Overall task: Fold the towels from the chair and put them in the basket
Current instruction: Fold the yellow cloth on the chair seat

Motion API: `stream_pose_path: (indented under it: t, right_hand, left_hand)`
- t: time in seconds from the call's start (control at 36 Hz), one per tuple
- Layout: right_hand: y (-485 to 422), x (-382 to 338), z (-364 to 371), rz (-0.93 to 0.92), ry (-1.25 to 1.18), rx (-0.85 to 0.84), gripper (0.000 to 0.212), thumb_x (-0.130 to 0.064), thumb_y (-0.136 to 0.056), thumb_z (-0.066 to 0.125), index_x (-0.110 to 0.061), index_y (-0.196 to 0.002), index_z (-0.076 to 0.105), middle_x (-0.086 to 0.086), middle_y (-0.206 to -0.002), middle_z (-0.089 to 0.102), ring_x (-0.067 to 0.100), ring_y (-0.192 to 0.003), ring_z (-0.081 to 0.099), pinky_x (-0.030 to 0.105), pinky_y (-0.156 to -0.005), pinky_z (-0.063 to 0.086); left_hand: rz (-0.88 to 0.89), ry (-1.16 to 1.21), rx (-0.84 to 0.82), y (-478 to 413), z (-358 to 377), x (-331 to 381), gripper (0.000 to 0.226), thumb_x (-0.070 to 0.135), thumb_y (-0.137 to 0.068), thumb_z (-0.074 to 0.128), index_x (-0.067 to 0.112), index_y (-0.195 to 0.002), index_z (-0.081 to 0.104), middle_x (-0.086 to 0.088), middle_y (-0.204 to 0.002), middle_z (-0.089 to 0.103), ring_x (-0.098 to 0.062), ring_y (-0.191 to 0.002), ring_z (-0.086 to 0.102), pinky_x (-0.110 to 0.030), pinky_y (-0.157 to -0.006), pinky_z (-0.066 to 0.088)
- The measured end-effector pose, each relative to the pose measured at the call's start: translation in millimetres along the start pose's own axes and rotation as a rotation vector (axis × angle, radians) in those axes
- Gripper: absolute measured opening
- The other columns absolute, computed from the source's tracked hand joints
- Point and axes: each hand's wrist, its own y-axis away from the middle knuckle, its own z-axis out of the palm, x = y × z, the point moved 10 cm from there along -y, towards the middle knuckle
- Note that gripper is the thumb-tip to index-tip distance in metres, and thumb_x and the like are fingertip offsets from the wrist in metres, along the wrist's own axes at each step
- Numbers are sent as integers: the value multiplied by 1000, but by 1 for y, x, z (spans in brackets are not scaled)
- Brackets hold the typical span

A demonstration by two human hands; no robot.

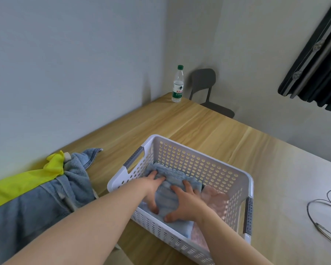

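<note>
Head: towel (167, 199) in basket (199, 152); bottle (178, 84), chair (203, 81) beyond

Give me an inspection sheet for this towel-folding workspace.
Surface: wooden table, with the basket standing on it.
Job's things: white basket holds a folded blue towel with a pink towel beside it; a loose blue towel and a yellow cloth are heaped at the left.
Clutter: water bottle at the table's far corner.
Grippers: left hand and right hand both hold the folded blue towel inside the basket.
Cables: thin cable looped at the table's right edge.
Surroundings: grey chair, dark curtain, plain walls.
</note>
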Motion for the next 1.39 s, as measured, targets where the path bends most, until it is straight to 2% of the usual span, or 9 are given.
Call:
stream_pose_path:
  t: [0.11, 0.19, 0.28, 0.42, 0.61, 0.83, 1.06, 1.22, 1.39]
  right_hand:
    - [8, -11, -25, 5, 1, 90, 84, -52, -71, 67, -32, -143, 27, 0, -156, 6, 28, -141, 14, 41, -106, 31]
    - [19, -23, -56, 4, -82, 245, 57, -42, -84, 57, -23, -136, 41, 4, -143, 39, 26, -127, 41, 36, -98, 41]
    - [34, -49, -83, -23, -192, 361, 43, -40, -90, 53, -22, -129, 49, 1, -126, 57, 22, -111, 54, 31, -86, 44]
    - [59, -123, -111, -183, -389, 521, 30, -37, -92, 51, -23, -118, 56, -9, -108, 61, 10, -93, 54, 30, -76, 44]
    - [68, -250, -95, -390, -492, 615, 15, -30, -90, 55, -22, -98, 63, -13, -85, 60, 11, -82, 58, 24, -69, 44]
    - [10, -351, 14, -405, -410, 333, 16, -26, -89, 55, -19, -101, 63, -9, -88, 60, 13, -85, 55, 26, -74, 45]
    - [-26, -370, 88, -261, -435, 204, 29, -31, -92, 52, -23, -119, 51, -11, -95, 52, 7, -84, 51, 21, -62, 39]
    - [-38, -369, 115, -198, -432, 162, 26, -31, -92, 52, -25, -117, 52, -11, -96, 51, 4, -82, 49, 12, -57, 33]
    - [-35, -363, 133, -181, -468, 137, 20, -29, -91, 55, -27, -111, 52, -11, -99, 53, 2, -84, 50, 10, -59, 34]
  left_hand:
    - [-4, 78, 88, 6, -13, -2, 121, 38, -65, 80, 33, -148, -8, 7, -155, -18, -30, -141, 20, -50, -104, 39]
    - [70, 189, 287, 26, -44, -6, 91, 33, -75, 72, 25, -147, 17, -4, -154, 17, -27, -132, 37, -43, -101, 41]
    - [130, 396, 558, 68, -77, -25, 43, 31, -88, 57, 26, -129, 47, -1, -119, 57, -18, -97, 58, -28, -76, 44]
    - [138, 623, 913, 152, -96, -88, 18, 29, -91, 53, 30, -106, 63, 13, -87, 61, -8, -78, 64, -27, -76, 51]
    - [-60, 720, 977, 202, -66, -215, 17, 15, -88, 53, 24, -93, 66, 2, -89, 69, -19, -82, 65, -28, -79, 48]
    - [-301, 636, 884, 205, 10, -340, 24, 15, -90, 50, 21, -108, 65, 1, -114, 65, -19, -105, 58, -28, -84, 44]
    - [-327, 493, 662, 171, 82, -396, 39, 23, -92, 51, 25, -131, 49, 4, -138, 47, -17, -126, 43, -26, -98, 36]
    - [-344, 365, 719, 164, 93, -406, 55, 44, -83, 61, 32, -133, 42, 10, -133, 43, -18, -126, 35, -31, -94, 36]
    - [-433, 183, 793, 162, 86, -409, 26, 23, -95, 41, 27, -119, 49, 5, -122, 49, -21, -114, 40, -29, -76, 30]
